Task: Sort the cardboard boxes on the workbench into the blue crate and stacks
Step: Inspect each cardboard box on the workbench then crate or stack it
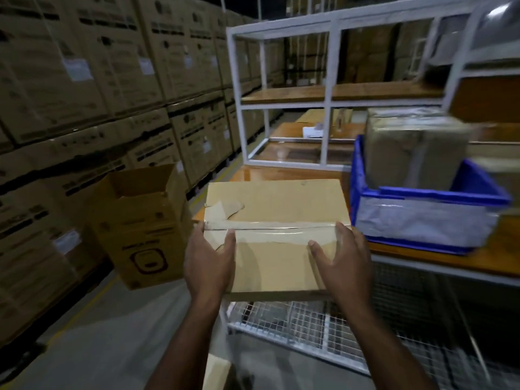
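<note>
Both hands, left point(209, 263) and right point(342, 261), grip a taped box point(277, 218) at the workbench point(439, 257) edge; one box point(413, 153) already sits in the crate point(422, 220), this one apparently unsorted.

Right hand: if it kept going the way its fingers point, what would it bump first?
The right hand grips the taped box, fingers pointing up and away over its top. Past the box, probably the white rack at the back; the blue crate sits off to the right. Depth is unclear.
</note>
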The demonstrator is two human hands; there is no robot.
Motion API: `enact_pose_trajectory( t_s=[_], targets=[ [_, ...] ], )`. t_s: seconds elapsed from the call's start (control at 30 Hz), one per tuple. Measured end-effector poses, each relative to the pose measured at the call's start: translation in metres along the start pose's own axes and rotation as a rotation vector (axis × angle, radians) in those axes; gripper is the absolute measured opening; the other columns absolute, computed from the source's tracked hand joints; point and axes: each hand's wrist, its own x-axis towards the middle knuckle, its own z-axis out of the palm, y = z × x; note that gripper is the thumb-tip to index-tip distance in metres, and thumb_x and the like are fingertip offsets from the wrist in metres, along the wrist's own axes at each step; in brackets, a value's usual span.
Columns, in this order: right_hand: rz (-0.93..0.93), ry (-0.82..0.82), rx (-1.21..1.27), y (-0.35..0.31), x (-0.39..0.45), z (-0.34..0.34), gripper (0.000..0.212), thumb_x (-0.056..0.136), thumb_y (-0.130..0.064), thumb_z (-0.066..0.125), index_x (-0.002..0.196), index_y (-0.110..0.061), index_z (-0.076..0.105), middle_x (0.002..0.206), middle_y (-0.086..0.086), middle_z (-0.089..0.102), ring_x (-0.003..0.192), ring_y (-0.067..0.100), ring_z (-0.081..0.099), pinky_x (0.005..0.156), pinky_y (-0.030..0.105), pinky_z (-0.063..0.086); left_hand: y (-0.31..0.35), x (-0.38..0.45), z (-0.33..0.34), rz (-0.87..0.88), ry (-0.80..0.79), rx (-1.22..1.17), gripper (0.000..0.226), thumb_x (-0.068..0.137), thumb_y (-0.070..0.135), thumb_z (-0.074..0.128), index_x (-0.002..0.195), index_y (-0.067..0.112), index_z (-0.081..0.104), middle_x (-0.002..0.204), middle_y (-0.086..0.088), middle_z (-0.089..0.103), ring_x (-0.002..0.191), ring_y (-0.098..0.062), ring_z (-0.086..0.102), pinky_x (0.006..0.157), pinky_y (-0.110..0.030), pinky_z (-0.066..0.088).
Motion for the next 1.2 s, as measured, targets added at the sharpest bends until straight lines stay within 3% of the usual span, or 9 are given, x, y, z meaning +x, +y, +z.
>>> enact_pose_trajectory(
  t_s=[0.3, 0.47, 0.63, 0.83, 0.93, 1.03, 1.2],
  targets=[
    [0.087, 0.162, -0.053, 0.08, 0.001, -0.128, 0.067, 0.085, -0.045, 0.071, 0.139, -0.011, 0.052, 0.14, 0.011, 0.049, 0.126, 0.029, 0.048, 0.099, 0.038, 0.042, 0.088, -0.084, 0.068, 0.112, -0.177, -0.087, 0.074, 0.086, 0.065, 0.06, 0.145, 0.024, 0.043, 0.139, 0.0, 0.058, 0.123, -0.025, 0.057, 0.099, -0.049, 0.051],
    [0.143, 0.256, -0.103, 0.123, -0.004, -0.193, 0.066, 0.087, -0.049, 0.067, 0.14, -0.015, 0.05, 0.141, 0.007, 0.048, 0.124, 0.026, 0.049, 0.096, 0.04, 0.047, 0.132, -0.135, 0.104, 0.175, -0.256, -0.115, 0.071, 0.09, 0.055, 0.065, 0.148, 0.021, 0.043, 0.142, -0.002, 0.056, 0.125, -0.025, 0.056, 0.1, -0.046, 0.049],
    [0.227, 0.339, -0.172, 0.162, -0.006, -0.254, 0.063, 0.089, -0.048, 0.066, 0.141, -0.014, 0.051, 0.141, 0.007, 0.05, 0.123, 0.024, 0.05, 0.088, 0.03, 0.037, 0.167, -0.182, 0.141, 0.209, -0.397, -0.17, 0.071, 0.089, 0.056, 0.066, 0.148, 0.022, 0.043, 0.142, 0.0, 0.055, 0.125, -0.024, 0.055, 0.1, -0.047, 0.049],
    [0.318, 0.458, -0.213, 0.207, -0.003, -0.312, 0.06, 0.089, -0.049, 0.066, 0.138, -0.017, 0.053, 0.141, 0.008, 0.05, 0.124, 0.028, 0.05, 0.093, 0.046, 0.05, 0.208, -0.223, 0.193, 0.303, -0.53, -0.194, 0.068, 0.09, 0.055, 0.066, 0.145, 0.022, 0.045, 0.143, -0.001, 0.055, 0.125, -0.022, 0.055, 0.098, -0.041, 0.049],
    [0.345, 0.496, -0.255, 0.23, 0.004, -0.338, 0.058, 0.09, -0.049, 0.066, 0.137, -0.016, 0.055, 0.138, 0.008, 0.053, 0.122, 0.028, 0.052, 0.089, 0.039, 0.046, 0.23, -0.237, 0.222, 0.347, -0.597, -0.209, 0.067, 0.091, 0.054, 0.065, 0.146, 0.022, 0.044, 0.145, 0.0, 0.053, 0.128, -0.02, 0.052, 0.099, -0.039, 0.047],
    [0.392, 0.528, -0.319, 0.25, 0.021, -0.365, 0.056, 0.091, -0.048, 0.066, 0.135, -0.014, 0.057, 0.136, 0.01, 0.055, 0.12, 0.028, 0.052, 0.084, 0.033, 0.038, 0.255, -0.246, 0.251, 0.389, -0.666, -0.265, 0.065, 0.09, 0.056, 0.065, 0.144, 0.023, 0.047, 0.142, 0.002, 0.057, 0.124, -0.017, 0.055, 0.1, -0.04, 0.05],
    [0.52, 0.528, -0.376, 0.286, 0.065, -0.41, 0.052, 0.09, -0.056, 0.063, 0.128, -0.02, 0.061, 0.128, 0.009, 0.062, 0.113, 0.03, 0.058, 0.086, 0.04, 0.048, 0.303, -0.255, 0.29, 0.477, -0.679, -0.298, 0.045, 0.091, 0.055, 0.064, 0.127, 0.029, 0.058, 0.122, 0.008, 0.066, 0.107, -0.01, 0.061, 0.089, -0.038, 0.054]
  ],
)
